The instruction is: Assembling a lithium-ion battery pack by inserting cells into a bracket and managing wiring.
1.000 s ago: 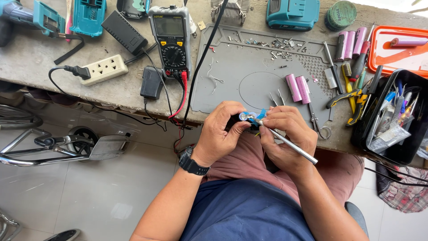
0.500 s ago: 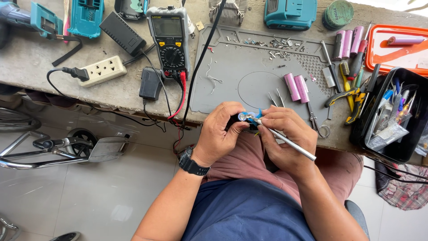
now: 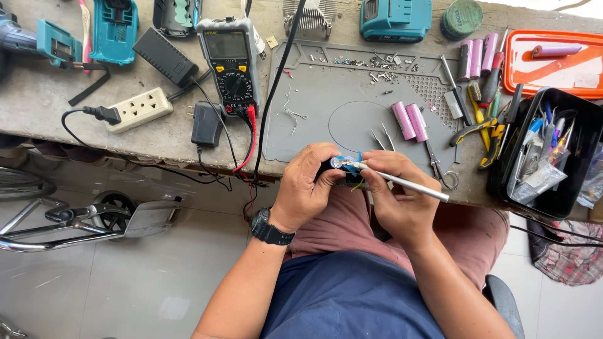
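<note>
multimeter (image 3: 231, 59) left of mat (image 3: 314, 125) | cells (image 3: 409, 120) on mat | tool box (image 3: 553, 150) right

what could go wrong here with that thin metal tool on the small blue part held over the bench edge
1. The left hand pinches the small blue-wrapped part by the fingertips alone, past the bench edge; a slip could drop it to the tiled floor.
2. The right hand works the thin silver metal tool tip close to the left fingers; a skid could jab them.
3. Two loose pink cylindrical cells lie on the grey mat; a knock might roll them.
</note>
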